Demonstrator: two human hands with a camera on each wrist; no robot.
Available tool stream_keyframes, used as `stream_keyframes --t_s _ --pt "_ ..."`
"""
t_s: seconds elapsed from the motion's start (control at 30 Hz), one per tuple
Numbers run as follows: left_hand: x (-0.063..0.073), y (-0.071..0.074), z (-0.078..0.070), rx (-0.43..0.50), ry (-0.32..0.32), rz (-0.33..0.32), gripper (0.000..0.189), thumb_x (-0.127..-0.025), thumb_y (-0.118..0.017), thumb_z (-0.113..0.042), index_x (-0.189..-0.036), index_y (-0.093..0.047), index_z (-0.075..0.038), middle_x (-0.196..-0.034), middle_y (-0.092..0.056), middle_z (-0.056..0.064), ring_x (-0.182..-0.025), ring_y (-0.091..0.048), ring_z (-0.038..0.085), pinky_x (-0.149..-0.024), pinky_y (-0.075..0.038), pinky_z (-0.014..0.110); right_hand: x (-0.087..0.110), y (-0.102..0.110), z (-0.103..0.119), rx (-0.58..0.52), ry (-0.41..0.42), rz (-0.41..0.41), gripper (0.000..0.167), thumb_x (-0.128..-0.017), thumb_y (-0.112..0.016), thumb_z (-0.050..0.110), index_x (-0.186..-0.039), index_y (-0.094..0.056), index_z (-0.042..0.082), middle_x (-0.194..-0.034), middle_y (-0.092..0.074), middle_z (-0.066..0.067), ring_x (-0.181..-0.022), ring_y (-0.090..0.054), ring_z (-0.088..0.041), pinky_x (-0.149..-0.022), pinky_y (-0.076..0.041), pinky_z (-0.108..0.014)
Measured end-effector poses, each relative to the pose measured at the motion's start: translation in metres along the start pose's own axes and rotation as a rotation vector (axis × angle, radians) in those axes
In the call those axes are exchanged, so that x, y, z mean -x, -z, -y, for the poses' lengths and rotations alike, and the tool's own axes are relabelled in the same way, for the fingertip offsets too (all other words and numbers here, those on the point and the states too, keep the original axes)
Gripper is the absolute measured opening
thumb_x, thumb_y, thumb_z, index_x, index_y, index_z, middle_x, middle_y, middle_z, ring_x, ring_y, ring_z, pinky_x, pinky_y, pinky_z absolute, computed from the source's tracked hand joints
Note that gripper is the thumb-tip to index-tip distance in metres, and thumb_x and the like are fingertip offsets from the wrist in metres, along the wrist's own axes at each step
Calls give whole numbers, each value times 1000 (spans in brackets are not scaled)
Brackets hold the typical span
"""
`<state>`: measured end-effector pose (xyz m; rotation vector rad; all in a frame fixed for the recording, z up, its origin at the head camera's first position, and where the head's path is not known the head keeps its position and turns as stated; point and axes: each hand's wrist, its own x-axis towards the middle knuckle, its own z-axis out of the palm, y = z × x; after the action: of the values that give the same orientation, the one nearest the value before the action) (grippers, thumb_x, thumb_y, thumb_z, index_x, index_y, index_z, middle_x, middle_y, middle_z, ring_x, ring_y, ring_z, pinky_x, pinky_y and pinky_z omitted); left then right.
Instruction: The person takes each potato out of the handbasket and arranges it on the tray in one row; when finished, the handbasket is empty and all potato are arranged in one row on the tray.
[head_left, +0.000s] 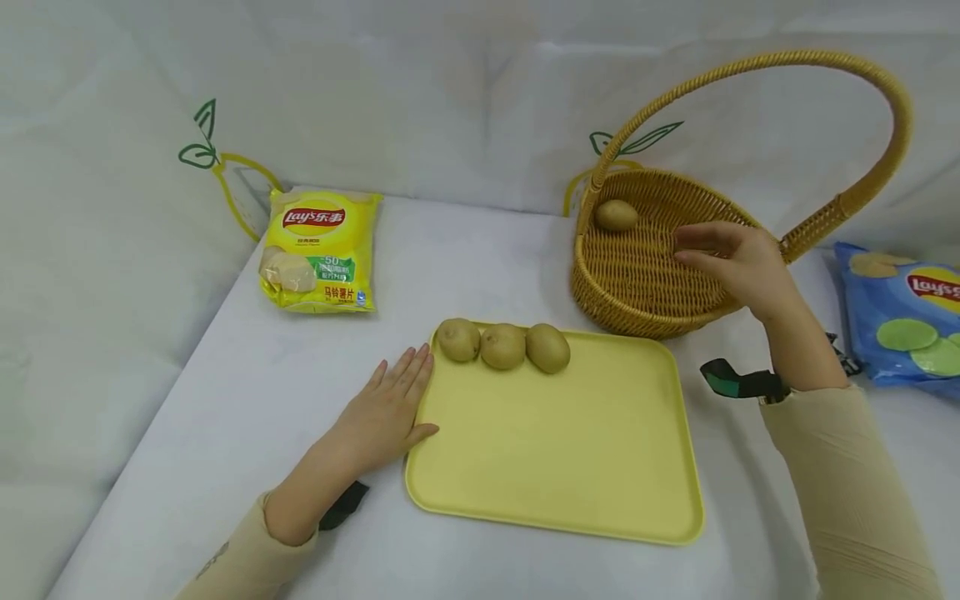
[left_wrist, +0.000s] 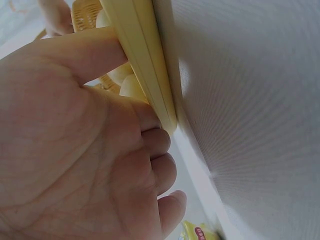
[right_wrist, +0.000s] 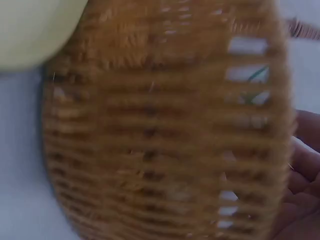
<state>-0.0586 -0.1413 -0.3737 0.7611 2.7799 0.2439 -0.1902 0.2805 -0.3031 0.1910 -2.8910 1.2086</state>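
Note:
My left hand lies along the left side of a yellow tray, fingers straight and thumb over its rim. Seen from the left wrist, the thumb and fingertips touch the edge of the tray. Three brown oval kiwis sit in a row at the tray's back left. My right hand is over the right part of a wicker basket, with nothing visible between its extended fingers and thumb. One more kiwi rests inside the basket at the left. The right wrist view shows mostly the blurred basket wall.
The basket's tall handle arches above and to the right of my right hand. A yellow chip bag lies at the back left, and a blue chip bag at the right edge. A white cloth backdrop rises behind the table.

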Motion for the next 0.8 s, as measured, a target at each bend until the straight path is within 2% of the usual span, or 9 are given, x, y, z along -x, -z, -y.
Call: stream_keyframes --t_s 0.07,0.2,0.3,0.57,0.73,0.8 --pt "1 -1 0 4 1 0 81 -93 -58 -37 -145 -19 10 -152 -19 23 -142 -12 35 -112 -15 52 -6 1 -9 42 -45 -23 51 -92 -59 36 -130 -55 3 -118 -59 -1 -103 -52 -8 -83 -42 -26" --pt "3 -4 0 4 1 1 81 -92 -59 -37 -145 -19 11 -152 -19 24 -141 -13 35 -111 -16 53 -16 3 -23 53 -120 -58 56 -95 -53 38 -134 -49 -1 -132 -50 -21 -117 -45 -35 -92 -39 -47" --pt "4 -6 0 5 -2 2 81 -93 -58 -37 -145 -19 11 -152 -19 24 -141 -13 35 -111 -16 53 -22 4 -29 51 -166 -49 60 -96 -50 38 -137 -44 -5 -134 -45 -29 -120 -41 -44 -95 -36 -55" --pt "8 -10 1 8 3 -7 80 -92 -59 -37 -145 -21 11 -152 -21 24 -141 -14 35 -111 -17 53 -37 2 -35 96 -220 76 65 -96 -50 35 -141 -34 -9 -135 -38 -36 -123 -33 -52 -100 -29 -62" --pt "7 -10 0 11 -5 -10 80 -92 -59 -37 -145 -21 11 -152 -21 24 -141 -14 35 -111 -17 53 -38 4 -40 68 -245 72 64 -94 -57 28 -141 -34 -9 -135 -40 -36 -123 -35 -50 -101 -29 -60" --pt "6 -10 0 11 -3 -8 80 -92 -58 -37 -145 -20 10 -152 -20 24 -141 -13 35 -111 -17 53 -39 3 -41 73 -237 64 63 -92 -62 27 -139 -39 -9 -133 -43 -35 -120 -39 -48 -99 -32 -59"
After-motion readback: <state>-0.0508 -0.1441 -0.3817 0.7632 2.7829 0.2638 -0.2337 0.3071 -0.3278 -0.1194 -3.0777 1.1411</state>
